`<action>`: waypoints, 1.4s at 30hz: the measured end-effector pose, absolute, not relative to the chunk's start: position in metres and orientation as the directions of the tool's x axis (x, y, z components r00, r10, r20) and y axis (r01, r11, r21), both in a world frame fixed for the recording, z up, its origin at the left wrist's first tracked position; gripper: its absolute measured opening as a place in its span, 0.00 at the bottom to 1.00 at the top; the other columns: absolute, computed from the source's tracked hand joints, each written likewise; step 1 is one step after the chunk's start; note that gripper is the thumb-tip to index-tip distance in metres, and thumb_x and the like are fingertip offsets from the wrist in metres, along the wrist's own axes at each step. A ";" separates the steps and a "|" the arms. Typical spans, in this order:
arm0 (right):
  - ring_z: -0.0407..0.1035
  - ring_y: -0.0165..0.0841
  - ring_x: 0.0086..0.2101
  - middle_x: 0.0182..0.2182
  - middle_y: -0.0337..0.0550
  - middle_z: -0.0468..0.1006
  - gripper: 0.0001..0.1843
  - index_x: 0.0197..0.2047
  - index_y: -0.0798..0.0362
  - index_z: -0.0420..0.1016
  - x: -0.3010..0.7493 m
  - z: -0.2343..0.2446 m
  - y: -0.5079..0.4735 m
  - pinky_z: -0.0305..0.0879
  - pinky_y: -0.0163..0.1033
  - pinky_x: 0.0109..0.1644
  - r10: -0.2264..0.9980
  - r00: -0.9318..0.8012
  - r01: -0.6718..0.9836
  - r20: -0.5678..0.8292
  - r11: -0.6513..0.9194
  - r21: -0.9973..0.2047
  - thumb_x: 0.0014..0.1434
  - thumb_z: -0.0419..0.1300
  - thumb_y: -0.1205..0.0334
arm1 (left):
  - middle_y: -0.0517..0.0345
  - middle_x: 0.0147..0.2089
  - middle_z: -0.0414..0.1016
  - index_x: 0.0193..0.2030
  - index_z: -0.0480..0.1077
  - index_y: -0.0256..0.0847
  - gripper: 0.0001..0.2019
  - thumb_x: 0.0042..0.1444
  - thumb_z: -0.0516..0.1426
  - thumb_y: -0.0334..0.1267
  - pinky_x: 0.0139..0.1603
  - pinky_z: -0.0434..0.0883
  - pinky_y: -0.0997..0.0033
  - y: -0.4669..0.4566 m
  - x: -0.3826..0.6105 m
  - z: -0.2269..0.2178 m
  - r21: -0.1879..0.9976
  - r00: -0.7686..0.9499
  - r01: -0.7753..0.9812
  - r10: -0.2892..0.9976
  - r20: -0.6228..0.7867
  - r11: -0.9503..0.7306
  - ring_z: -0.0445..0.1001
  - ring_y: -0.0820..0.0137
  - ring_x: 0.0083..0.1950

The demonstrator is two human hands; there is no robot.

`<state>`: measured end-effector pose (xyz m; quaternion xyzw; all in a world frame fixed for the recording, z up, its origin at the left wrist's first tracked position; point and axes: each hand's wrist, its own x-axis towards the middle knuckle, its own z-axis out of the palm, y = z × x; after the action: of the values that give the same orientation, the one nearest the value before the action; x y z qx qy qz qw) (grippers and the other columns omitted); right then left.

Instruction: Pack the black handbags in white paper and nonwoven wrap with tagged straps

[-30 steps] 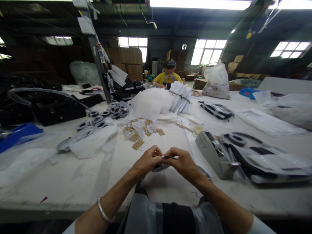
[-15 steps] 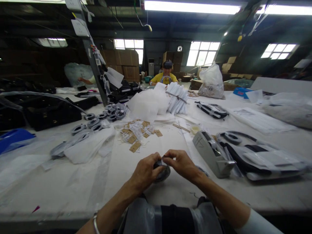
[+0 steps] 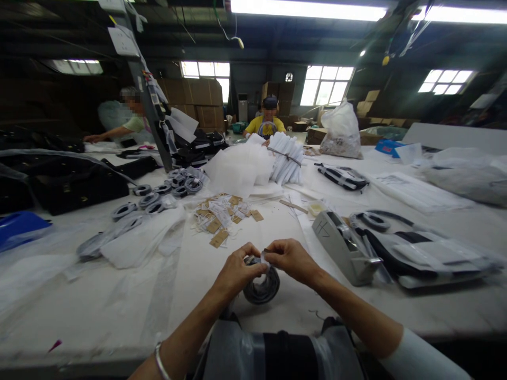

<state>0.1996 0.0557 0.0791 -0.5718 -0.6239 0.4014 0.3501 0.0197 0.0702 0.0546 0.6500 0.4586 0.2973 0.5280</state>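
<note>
My left hand (image 3: 240, 272) and my right hand (image 3: 288, 258) meet over the near edge of the white table (image 3: 119, 316). Both are closed on a rolled grey strap (image 3: 262, 285) that hangs in a loop below my fingers. The fingertips of both hands pinch its upper edge, where a small white tag shows. A silver bangle (image 3: 160, 361) sits on my left wrist. A grey tape dispenser (image 3: 343, 247) stands just right of my right hand.
Brown and white tags (image 3: 222, 214) lie ahead, with several coiled straps (image 3: 166, 190) to their left. Black bags (image 3: 75, 182) sit far left, bagged straps (image 3: 428, 253) at right. White packing sheets (image 3: 245, 166) are piled mid-table. Two other people (image 3: 269, 121) work across the table.
The strap roll has dropped lower and now hangs as an open loop under my fingers. My hands stay together. A second person has come into view at the back left.
</note>
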 end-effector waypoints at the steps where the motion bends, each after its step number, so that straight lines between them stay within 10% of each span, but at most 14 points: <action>1: 0.66 0.30 0.25 0.22 0.38 0.78 0.07 0.27 0.55 0.81 0.200 0.078 0.057 0.60 0.33 0.30 0.995 -0.096 0.422 -0.036 0.008 -0.906 0.48 0.62 0.62 | 0.65 0.25 0.72 0.38 0.67 0.42 0.14 0.47 0.63 0.43 0.30 0.63 0.74 0.069 0.020 0.055 0.951 0.385 0.305 0.919 -0.081 -0.045 0.70 0.72 0.27; 25: 0.55 0.22 0.17 0.16 0.33 0.70 0.12 0.25 0.58 0.78 0.203 0.069 0.056 0.50 0.31 0.23 0.954 -0.110 0.113 -0.280 -0.268 -0.957 0.38 0.71 0.59 | 0.56 0.44 0.76 0.30 0.69 0.41 0.07 0.46 0.63 0.38 0.48 0.65 0.69 0.073 0.018 0.061 0.955 0.467 0.242 0.884 0.042 -0.173 0.73 0.65 0.45; 32: 0.70 0.31 0.25 0.23 0.39 0.80 0.06 0.27 0.54 0.82 0.195 0.070 0.050 0.60 0.33 0.28 0.996 -0.070 0.484 0.056 0.083 -0.871 0.48 0.62 0.67 | 0.60 0.34 0.74 0.33 0.68 0.41 0.10 0.45 0.62 0.40 0.36 0.64 0.72 0.077 0.021 0.057 0.946 0.434 0.310 0.899 -0.051 -0.096 0.70 0.69 0.34; 42: 0.72 0.32 0.29 0.28 0.44 0.79 0.08 0.31 0.54 0.78 0.198 0.066 0.049 0.62 0.34 0.34 0.829 -0.368 0.782 0.420 0.521 -0.343 0.54 0.59 0.74 | 0.63 0.32 0.73 0.37 0.72 0.40 0.10 0.47 0.56 0.37 0.37 0.63 0.73 0.082 0.016 0.067 0.917 0.549 0.380 0.828 -0.115 -0.125 0.68 0.68 0.36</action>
<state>0.1977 0.0487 0.0663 -0.4877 -0.8260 0.0424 0.2795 0.0163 0.0819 0.0672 0.7170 0.4209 0.2194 0.5105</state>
